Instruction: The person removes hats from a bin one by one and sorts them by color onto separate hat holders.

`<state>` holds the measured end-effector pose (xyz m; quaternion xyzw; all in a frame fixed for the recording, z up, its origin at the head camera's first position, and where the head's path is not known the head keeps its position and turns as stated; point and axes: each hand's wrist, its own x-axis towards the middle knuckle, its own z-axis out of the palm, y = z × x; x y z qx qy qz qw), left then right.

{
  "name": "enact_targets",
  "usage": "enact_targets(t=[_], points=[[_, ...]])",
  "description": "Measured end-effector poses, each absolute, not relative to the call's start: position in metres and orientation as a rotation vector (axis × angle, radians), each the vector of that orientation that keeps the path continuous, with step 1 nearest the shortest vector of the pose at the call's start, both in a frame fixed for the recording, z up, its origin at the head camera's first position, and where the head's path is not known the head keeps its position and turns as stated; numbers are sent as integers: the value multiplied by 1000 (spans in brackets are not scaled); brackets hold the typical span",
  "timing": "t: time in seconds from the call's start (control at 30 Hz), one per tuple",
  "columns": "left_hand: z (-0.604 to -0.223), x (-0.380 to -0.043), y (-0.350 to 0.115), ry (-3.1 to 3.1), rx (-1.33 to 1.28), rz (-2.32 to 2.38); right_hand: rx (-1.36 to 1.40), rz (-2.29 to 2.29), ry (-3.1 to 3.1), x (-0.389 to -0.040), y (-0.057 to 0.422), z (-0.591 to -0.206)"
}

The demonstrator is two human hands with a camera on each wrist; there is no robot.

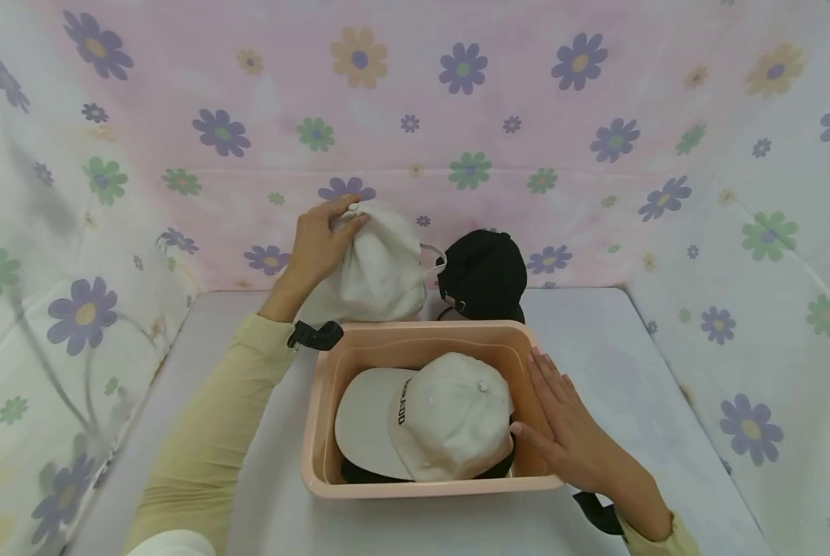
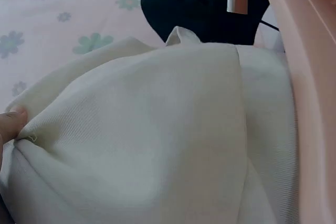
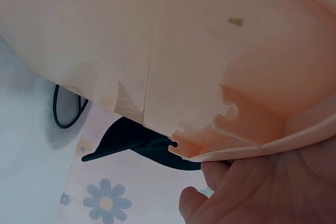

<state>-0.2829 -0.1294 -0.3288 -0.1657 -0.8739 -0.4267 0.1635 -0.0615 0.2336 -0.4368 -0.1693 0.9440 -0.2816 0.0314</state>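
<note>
"What's in the left hand [image 1: 320,241]?"

"Its fingers pinch a pale cap [image 1: 384,266] behind the peach tub [image 1: 431,488] (black cap [image 1: 486,269] alongside)."

"And the right hand [image 1: 576,432]?"

"Fingers straight, resting on the tub's rim."

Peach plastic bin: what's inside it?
Inside the bin, a cream, round-crowned fabric cap lies on top; a black item peeks out beneath it. The cap covers the rest, so the item's full shape and anything lower can't be seen.
</note>
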Motion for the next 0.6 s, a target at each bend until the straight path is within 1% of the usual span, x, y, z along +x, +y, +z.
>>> enact_targets(t=[0.23, 0.37, 0.6], points=[[-350, -290, -133, -2599, -422, -1246, -513, -884, 2901, -62, 233, -438], [-357, -293, -135, -2711, -457, -1208, -523, -891, 2905, -61, 234, -438], [-361, -295, -136, -2894, -570, -982, -511, -914, 2896, -62, 234, -440]])
